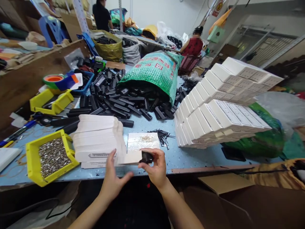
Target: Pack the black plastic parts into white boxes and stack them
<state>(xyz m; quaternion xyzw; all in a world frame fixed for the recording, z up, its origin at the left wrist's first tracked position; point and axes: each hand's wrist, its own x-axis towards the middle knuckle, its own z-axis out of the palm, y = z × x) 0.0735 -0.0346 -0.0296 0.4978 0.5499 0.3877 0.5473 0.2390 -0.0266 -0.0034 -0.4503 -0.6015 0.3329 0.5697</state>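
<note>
My right hand (156,167) is closed on a small black plastic part (146,157) at the front edge of the blue table (190,156). My left hand (113,178) is beside it, fingers spread and holding nothing, its fingertips reaching up to a stack of flat white cartons (97,138). A flat white carton (142,141) lies just behind my right hand. A small heap of thin black pins (162,136) sits behind that carton.
A yellow bin of small metal screws (51,157) stands at the left front. A green sack (154,73) spills several black parts (126,101) across the middle. Stacked white boxes (219,108) fill the right. Two people work at the back.
</note>
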